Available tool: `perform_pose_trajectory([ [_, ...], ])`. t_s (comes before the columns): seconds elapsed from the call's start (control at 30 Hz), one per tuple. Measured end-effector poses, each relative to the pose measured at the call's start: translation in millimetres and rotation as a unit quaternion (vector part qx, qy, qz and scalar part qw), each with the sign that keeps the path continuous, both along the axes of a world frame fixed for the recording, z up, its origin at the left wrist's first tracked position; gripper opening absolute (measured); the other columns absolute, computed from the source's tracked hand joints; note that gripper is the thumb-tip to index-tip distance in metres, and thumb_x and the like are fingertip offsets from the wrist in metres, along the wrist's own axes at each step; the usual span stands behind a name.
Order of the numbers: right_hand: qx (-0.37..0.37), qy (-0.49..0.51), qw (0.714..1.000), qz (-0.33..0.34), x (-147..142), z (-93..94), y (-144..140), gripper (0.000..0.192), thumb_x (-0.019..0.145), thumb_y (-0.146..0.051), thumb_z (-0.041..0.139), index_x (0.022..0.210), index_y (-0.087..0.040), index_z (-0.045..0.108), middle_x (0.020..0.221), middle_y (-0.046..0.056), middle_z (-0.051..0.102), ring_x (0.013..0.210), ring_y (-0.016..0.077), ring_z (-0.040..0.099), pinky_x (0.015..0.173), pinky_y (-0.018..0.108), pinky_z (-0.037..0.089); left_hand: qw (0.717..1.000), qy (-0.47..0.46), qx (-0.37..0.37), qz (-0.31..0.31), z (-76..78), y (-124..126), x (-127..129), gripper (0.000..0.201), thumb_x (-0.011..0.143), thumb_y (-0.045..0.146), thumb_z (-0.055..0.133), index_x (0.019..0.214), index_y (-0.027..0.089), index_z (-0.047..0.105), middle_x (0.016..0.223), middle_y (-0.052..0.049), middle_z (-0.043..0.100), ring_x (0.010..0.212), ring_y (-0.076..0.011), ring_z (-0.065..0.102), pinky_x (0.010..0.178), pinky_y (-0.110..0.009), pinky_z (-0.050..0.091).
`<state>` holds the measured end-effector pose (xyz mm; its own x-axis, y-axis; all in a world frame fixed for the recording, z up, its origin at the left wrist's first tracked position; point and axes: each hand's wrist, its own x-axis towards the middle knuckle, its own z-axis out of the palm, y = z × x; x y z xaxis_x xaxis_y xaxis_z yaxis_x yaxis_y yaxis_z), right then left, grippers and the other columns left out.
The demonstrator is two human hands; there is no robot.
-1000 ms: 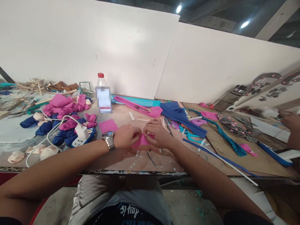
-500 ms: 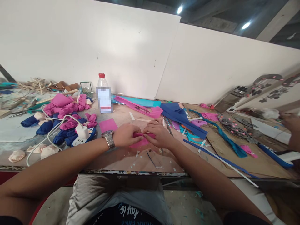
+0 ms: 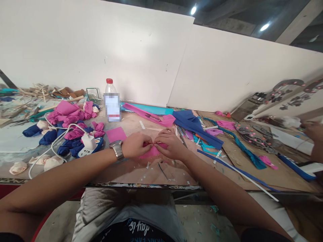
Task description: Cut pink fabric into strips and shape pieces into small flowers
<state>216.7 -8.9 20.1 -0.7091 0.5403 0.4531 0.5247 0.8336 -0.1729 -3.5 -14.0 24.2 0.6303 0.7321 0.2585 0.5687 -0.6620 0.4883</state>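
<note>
Both hands meet over the table in front of me, thumbs and fingertips close together on a piece of pink paper (image 3: pixel 150 153). My left hand (image 3: pixel 135 145), with a metal watch on the wrist, pinches its left part. Facing it, my right hand (image 3: pixel 170 144) pinches the right part. Fingers cover much of the upper edge, and the lower part of the paper hangs below the thumbs. A flat pink square (image 3: pixel 116 134) lies just left of my left hand. Behind the hands stretches a long pink strip (image 3: pixel 151 116).
A bottle with a red cap (image 3: pixel 109 88) stands at the back. Pink, blue and cream crumpled bundles (image 3: pixel 68 112) lie left, around a power strip (image 3: pixel 97 148) with a white cable. Dark blue sheets (image 3: pixel 191 124) and a teal twisted strip (image 3: pixel 242 148) lie right. Another person's hand (image 3: pixel 313 131) shows far right.
My fingertips have shifted slightly on the pink paper, and its upper edge looks more gathered between the thumbs. The other person's hand at far right has moved a little.
</note>
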Motion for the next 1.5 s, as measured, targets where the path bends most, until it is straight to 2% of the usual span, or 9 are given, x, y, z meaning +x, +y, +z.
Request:
perform_pose_trajectory([
  [0.17, -0.005, 0.003, 1.000, -0.004, -1.5, 2.9, -2.7, 0.010, 0.091, -0.021, 0.058, 0.083, -0.023, 0.066, 0.086, 0.003, 0.072, 0.094, 0.0213, 0.061, 0.098, 0.045, 0.032, 0.999, 0.024, 0.022, 0.008, -3.3, -0.9, 1.9, 0.021, 0.089, 0.028, 0.055, 0.088, 0.023, 0.076, 0.076, -0.001, 0.073, 0.068, -0.0147, 0.061, 0.064, -0.026, 0.036],
  [0.27, -0.005, -0.001, 1.000, -0.008, -0.6, 3.9, -2.5, 0.010, 0.089, -0.020, 0.059, 0.083, -0.022, 0.066, 0.084, 0.003, 0.071, 0.095, 0.0220, 0.060, 0.097, 0.045, 0.032, 0.999, 0.037, 0.010, 0.008, -3.0, -1.4, 1.6, 0.021, 0.089, 0.027, 0.054, 0.085, 0.021, 0.075, 0.075, -0.002, 0.073, 0.067, -0.0150, 0.061, 0.063, -0.026, 0.036],
  [0.37, -0.010, -0.006, 1.000, -0.012, 2.1, 4.0, -1.1, 0.008, 0.091, -0.020, 0.059, 0.087, -0.022, 0.067, 0.089, 0.003, 0.073, 0.097, 0.0222, 0.060, 0.097, 0.044, 0.033, 0.998, 0.055, 0.002, 0.003, -2.2, 1.1, 0.0, 0.023, 0.088, 0.024, 0.053, 0.076, 0.019, 0.072, 0.069, -0.002, 0.070, 0.062, -0.0140, 0.057, 0.060, -0.027, 0.034],
  [0.47, -0.017, -0.016, 1.000, -0.006, 4.2, 2.6, 0.6, 0.007, 0.091, -0.024, 0.062, 0.094, -0.023, 0.069, 0.096, 0.004, 0.074, 0.100, 0.0223, 0.061, 0.098, 0.044, 0.033, 0.998, 0.059, -0.004, -0.004, -2.3, 4.3, -1.0, 0.025, 0.089, 0.024, 0.050, 0.076, 0.018, 0.071, 0.068, -0.002, 0.069, 0.060, -0.0135, 0.055, 0.060, -0.027, 0.035],
  [0.67, -0.009, -0.016, 1.000, -0.008, 4.3, 0.6, 2.4, 0.010, 0.093, -0.026, 0.061, 0.088, -0.023, 0.070, 0.092, 0.004, 0.074, 0.097, 0.0223, 0.062, 0.097, 0.045, 0.033, 0.997, 0.045, -0.056, -0.026, -1.3, 6.9, -2.8, 0.027, 0.090, 0.028, 0.049, 0.076, 0.018, 0.070, 0.063, 0.000, 0.064, 0.057, -0.0125, 0.050, 0.057, -0.026, 0.032],
  [0.9, -0.013, -0.009, 1.000, -0.002, 4.5, -3.7, 4.1, 0.012, 0.095, -0.033, 0.063, 0.095, -0.026, 0.073, 0.093, 0.004, 0.075, 0.097, 0.0220, 0.064, 0.100, 0.046, 0.035, 0.995, 0.019, -0.097, -0.024, -1.1, 8.4, -3.9, 0.027, 0.089, 0.029, 0.049, 0.077, 0.017, 0.070, 0.060, 0.002, 0.059, 0.055, -0.0115, 0.046, 0.054, -0.026, 0.029],
  [1.1, 0.004, 0.016, 1.000, -0.005, 3.2, -4.7, 4.8, 0.016, 0.096, -0.035, 0.062, 0.091, -0.027, 0.075, 0.087, 0.004, 0.075, 0.091, 0.0213, 0.065, 0.097, 0.045, 0.038, 0.989, 0.007, -0.138, -0.048, -4.0, 13.1, -4.9, 0.025, 0.084, 0.024, 0.047, 0.081, 0.017, 0.071, 0.062, 0.003, 0.059, 0.058, -0.0115, 0.047, 0.057, -0.025, 0.033],
  [1.27, 0.019, 0.034, 0.999, 0.006, 2.1, -2.7, 2.4, 0.014, 0.096, -0.032, 0.063, 0.092, -0.028, 0.076, 0.087, 0.003, 0.076, 0.088, 0.0202, 0.065, 0.093, 0.042, 0.040, 0.984, -0.023, -0.170, -0.055, -8.5, 19.2, -6.3, 0.024, 0.084, 0.029, 0.049, 0.082, 0.017, 0.069, 0.071, 0.002, 0.063, 0.064, -0.0131, 0.051, 0.059, -0.026, 0.036],
  [1.5, 0.081, 0.057, 0.995, 0.028, 2.3, -0.3, 2.6, 0.009, 0.092, -0.025, 0.067, 0.091, -0.027, 0.076, 0.084, 0.001, 0.076, 0.084, 0.0182, 0.065, 0.088, 0.040, 0.040, 0.972, -0.091, -0.209, -0.054, -8.2, 20.7, -6.4, 0.038, 0.093, 0.043, 0.046, 0.078, 0.015, 0.067, 0.072, 0.001, 0.060, 0.069, -0.0139, 0.049, 0.064, -0.027, 0.036],
])
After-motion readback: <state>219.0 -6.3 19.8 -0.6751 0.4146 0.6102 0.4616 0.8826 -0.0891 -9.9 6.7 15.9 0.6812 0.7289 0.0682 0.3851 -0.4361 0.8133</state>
